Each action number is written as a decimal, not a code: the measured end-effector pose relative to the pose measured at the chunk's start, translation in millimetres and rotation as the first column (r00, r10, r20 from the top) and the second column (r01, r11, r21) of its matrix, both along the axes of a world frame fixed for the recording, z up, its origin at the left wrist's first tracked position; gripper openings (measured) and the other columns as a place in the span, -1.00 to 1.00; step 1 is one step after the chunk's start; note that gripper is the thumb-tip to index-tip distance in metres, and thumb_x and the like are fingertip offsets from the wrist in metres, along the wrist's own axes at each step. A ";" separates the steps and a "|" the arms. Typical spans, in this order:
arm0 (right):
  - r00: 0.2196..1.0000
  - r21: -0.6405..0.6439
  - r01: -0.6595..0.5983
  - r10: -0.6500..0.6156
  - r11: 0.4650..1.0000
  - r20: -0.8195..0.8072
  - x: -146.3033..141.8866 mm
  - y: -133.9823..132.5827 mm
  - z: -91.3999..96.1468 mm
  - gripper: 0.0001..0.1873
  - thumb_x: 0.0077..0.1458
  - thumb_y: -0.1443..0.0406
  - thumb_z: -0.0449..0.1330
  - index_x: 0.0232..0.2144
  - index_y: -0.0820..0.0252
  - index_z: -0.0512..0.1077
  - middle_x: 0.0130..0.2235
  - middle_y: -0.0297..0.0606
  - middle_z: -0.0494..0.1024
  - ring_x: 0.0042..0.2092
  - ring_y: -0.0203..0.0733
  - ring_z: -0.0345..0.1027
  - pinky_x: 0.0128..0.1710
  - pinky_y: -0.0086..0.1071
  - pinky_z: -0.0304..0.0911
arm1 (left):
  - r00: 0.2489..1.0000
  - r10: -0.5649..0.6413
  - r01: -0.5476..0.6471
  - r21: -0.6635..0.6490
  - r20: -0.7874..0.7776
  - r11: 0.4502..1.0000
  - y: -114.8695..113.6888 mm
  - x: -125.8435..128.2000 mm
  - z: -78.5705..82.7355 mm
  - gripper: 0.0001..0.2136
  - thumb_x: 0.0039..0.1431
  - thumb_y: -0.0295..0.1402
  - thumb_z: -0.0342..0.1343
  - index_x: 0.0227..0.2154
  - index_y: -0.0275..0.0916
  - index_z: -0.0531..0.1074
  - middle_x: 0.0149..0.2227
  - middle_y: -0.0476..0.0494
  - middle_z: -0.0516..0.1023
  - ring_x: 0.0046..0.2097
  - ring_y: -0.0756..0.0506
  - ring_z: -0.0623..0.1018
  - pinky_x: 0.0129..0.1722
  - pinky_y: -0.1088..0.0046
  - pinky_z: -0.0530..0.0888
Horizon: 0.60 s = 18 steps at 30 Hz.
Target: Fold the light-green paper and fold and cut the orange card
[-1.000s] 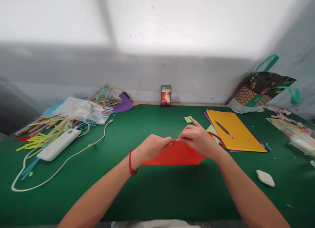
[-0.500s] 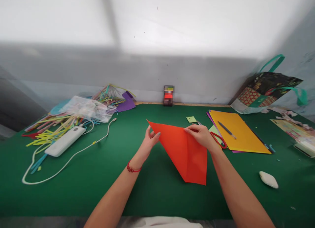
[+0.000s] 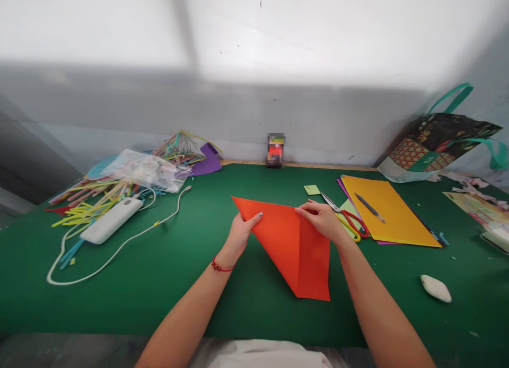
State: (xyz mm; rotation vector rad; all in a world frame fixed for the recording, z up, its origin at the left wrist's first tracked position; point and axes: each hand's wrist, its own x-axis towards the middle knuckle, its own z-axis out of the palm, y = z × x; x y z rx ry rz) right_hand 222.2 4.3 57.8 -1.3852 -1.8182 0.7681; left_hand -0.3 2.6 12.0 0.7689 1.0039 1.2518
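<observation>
A sheet of orange-red paper (image 3: 280,241) is held up over the green table, folded on the slant, with a straight edge along the top and a crease running down its right part. My left hand (image 3: 242,233) pinches its slanted left edge near the pointed corner, thumb on the front and the other fingers hidden behind. At the top edge, right of the middle, my right hand (image 3: 318,218) grips the paper between thumb and fingers. Scissors with red and yellow handles (image 3: 350,223) lie just beyond my right wrist.
Yellow sheets (image 3: 392,214) with a pen (image 3: 369,207) on top lie at the right, near a white case (image 3: 436,288). A patterned bag (image 3: 429,145) stands behind. Paper strips (image 3: 87,211), a plastic bag (image 3: 147,172) and a white power bank (image 3: 111,220) with its cable cover the left.
My left hand has closed more firmly on the paper's left edge, its thumb now lying along the front. The paper has shifted slightly left, and more of the scissors shows.
</observation>
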 end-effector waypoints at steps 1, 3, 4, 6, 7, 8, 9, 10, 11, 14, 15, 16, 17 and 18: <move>1.000 0.006 -0.004 0.004 1.000 -0.003 0.3 0.0 -1.0 -0.62 0.02 -0.04 0.10 -0.55 0.08 0.47 -0.39 -0.31 0.59 -0.25 -0.08 0.44 0.21 -0.10 0.01 | 1.000 0.004 -0.004 0.012 0.006 1.000 -0.1 0.2 -0.7 -0.57 -0.22 -0.27 0.37 -0.24 -0.33 0.46 -0.08 -0.32 0.55 -0.09 -0.24 0.56 -0.14 0.28 0.52; 1.000 0.014 -0.014 0.014 1.000 -0.017 0.9 -0.1 -4.2 -0.63 0.03 -0.03 0.11 -0.54 0.09 0.46 -0.40 -0.33 0.59 -0.27 -0.12 0.44 0.23 -0.12 -0.02 | 1.000 0.002 -0.003 0.034 0.013 0.999 -0.9 0.3 -0.9 -0.58 -0.20 -0.27 0.36 -0.23 -0.33 0.47 -0.06 -0.31 0.54 -0.08 -0.24 0.55 -0.12 0.29 0.52; 0.999 0.015 -0.017 0.017 1.000 -0.030 1.1 -0.2 -6.5 -0.63 0.03 -0.03 0.11 -0.54 0.09 0.46 -0.39 -0.33 0.59 -0.28 -0.12 0.44 0.24 -0.12 -0.03 | 1.000 0.001 -0.002 0.039 0.015 0.999 -1.4 0.2 -0.5 -0.59 -0.18 -0.27 0.36 -0.23 -0.32 0.47 -0.06 -0.31 0.54 -0.08 -0.23 0.55 -0.13 0.30 0.52; 0.998 0.013 -0.021 0.022 1.000 -0.055 1.3 -0.6 -11.9 -0.63 0.03 -0.03 0.11 -0.54 0.10 0.46 -0.39 -0.33 0.59 -0.27 -0.12 0.44 0.24 -0.12 -0.03 | 1.000 0.003 -0.004 0.030 0.027 1.000 -2.7 -0.1 1.3 -0.61 -0.15 -0.27 0.34 -0.22 -0.31 0.47 -0.06 -0.29 0.54 -0.10 -0.20 0.56 -0.20 0.37 0.53; 0.998 0.011 -0.021 0.021 1.000 -0.065 1.5 -0.9 -14.7 -0.63 0.03 -0.03 0.11 -0.54 0.10 0.46 -0.39 -0.33 0.59 -0.25 -0.11 0.44 0.24 -0.11 -0.02 | 0.999 0.011 -0.012 0.019 0.036 1.000 -3.3 -0.4 2.3 -0.62 -0.13 -0.26 0.33 -0.22 -0.31 0.47 -0.06 -0.28 0.55 -0.12 -0.18 0.57 -0.25 0.42 0.54; 0.997 0.007 -0.020 0.020 1.000 -0.069 1.9 -1.3 -17.4 -0.62 0.02 -0.04 0.11 -0.54 0.09 0.46 -0.38 -0.33 0.59 -0.24 -0.09 0.45 0.23 -0.10 -0.01 | 0.999 0.024 -0.024 0.006 0.044 1.000 -3.6 -0.7 3.3 -0.63 -0.11 -0.24 0.31 -0.23 -0.30 0.47 -0.08 -0.27 0.55 -0.15 -0.16 0.58 -0.30 0.46 0.53; 0.998 0.004 -0.017 0.017 1.000 -0.068 2.3 -1.9 -19.8 -0.61 0.01 -0.05 0.12 -0.54 0.09 0.46 -0.39 -0.32 0.59 -0.22 -0.07 0.45 0.22 -0.09 0.01 | 0.998 0.036 -0.036 -0.006 0.047 0.999 -3.8 -1.1 4.0 -0.65 -0.08 -0.23 0.29 -0.23 -0.30 0.47 -0.09 -0.26 0.56 -0.19 -0.13 0.58 -0.35 0.49 0.53; 0.998 0.000 -0.016 0.016 1.000 -0.063 2.9 -2.5 -21.8 -0.61 0.00 -0.06 0.12 -0.54 0.09 0.47 -0.39 -0.32 0.59 -0.20 -0.05 0.45 0.21 -0.08 0.02 | 0.998 0.046 -0.045 -0.018 0.040 0.999 -3.7 -1.6 4.5 -0.66 -0.06 -0.22 0.27 -0.23 -0.29 0.47 -0.12 -0.26 0.57 -0.23 -0.11 0.59 -0.39 0.52 0.52; 0.998 -0.005 -0.014 0.013 1.000 -0.057 3.6 -3.2 -23.2 -0.61 0.00 -0.06 0.11 -0.54 0.08 0.47 -0.38 -0.31 0.59 -0.18 -0.03 0.45 0.20 -0.07 0.04 | 0.998 0.053 -0.052 -0.030 0.024 0.998 -3.3 -2.3 4.7 -0.68 -0.05 -0.21 0.26 -0.25 -0.30 0.47 -0.15 -0.25 0.58 -0.27 -0.09 0.59 -0.42 0.53 0.51; 0.999 -0.027 -0.011 0.010 1.000 -0.031 5.5 -4.9 -24.9 -0.62 0.02 -0.04 0.10 -0.53 0.07 0.47 -0.36 -0.28 0.60 -0.14 0.02 0.44 0.17 -0.07 0.08 | 0.998 0.051 -0.053 -0.064 -0.037 0.997 -0.8 -4.6 2.6 -0.71 -0.05 -0.24 0.26 -0.30 -0.33 0.47 -0.23 -0.24 0.60 -0.34 -0.05 0.58 -0.43 0.54 0.50; 1.000 -0.033 -0.011 0.011 0.999 -0.024 5.8 -5.3 -24.9 -0.63 0.02 -0.03 0.10 -0.52 0.07 0.47 -0.35 -0.28 0.60 -0.13 0.02 0.44 0.17 -0.08 0.08 | 0.998 0.047 -0.050 -0.071 -0.048 0.996 0.3 -5.3 1.3 -0.73 -0.06 -0.25 0.27 -0.32 -0.34 0.47 -0.24 -0.24 0.60 -0.34 -0.05 0.58 -0.42 0.54 0.50; 1.000 -0.037 -0.012 0.011 0.999 -0.017 6.0 -5.4 -24.9 -0.64 0.02 -0.02 0.10 -0.52 0.07 0.47 -0.34 -0.28 0.60 -0.12 0.03 0.43 0.17 -0.08 0.08 | 0.998 0.043 -0.047 -0.076 -0.052 0.996 1.5 -5.8 -0.2 -0.73 -0.06 -0.27 0.27 -0.34 -0.34 0.47 -0.25 -0.24 0.60 -0.34 -0.05 0.57 -0.41 0.53 0.50; 1.000 -0.040 -0.010 0.009 0.999 -0.014 6.0 -5.5 -24.9 -0.65 0.03 -0.01 0.10 -0.52 0.07 0.47 -0.34 -0.28 0.60 -0.11 0.03 0.43 0.17 -0.09 0.07 | 0.998 0.041 -0.045 -0.078 -0.052 0.996 2.6 -6.3 -1.8 -0.74 -0.07 -0.28 0.28 -0.35 -0.35 0.47 -0.25 -0.24 0.60 -0.34 -0.05 0.57 -0.40 0.53 0.50; 1.000 -0.043 -0.008 0.007 0.999 -0.012 6.0 -5.3 -25.1 -0.66 0.03 -0.01 0.10 -0.51 0.07 0.47 -0.34 -0.28 0.60 -0.10 0.03 0.43 0.17 -0.09 0.07 | 0.998 0.039 -0.042 -0.079 -0.049 0.996 3.7 -6.7 -3.2 -0.75 -0.07 -0.28 0.28 -0.36 -0.34 0.47 -0.25 -0.24 0.60 -0.34 -0.05 0.57 -0.40 0.53 0.50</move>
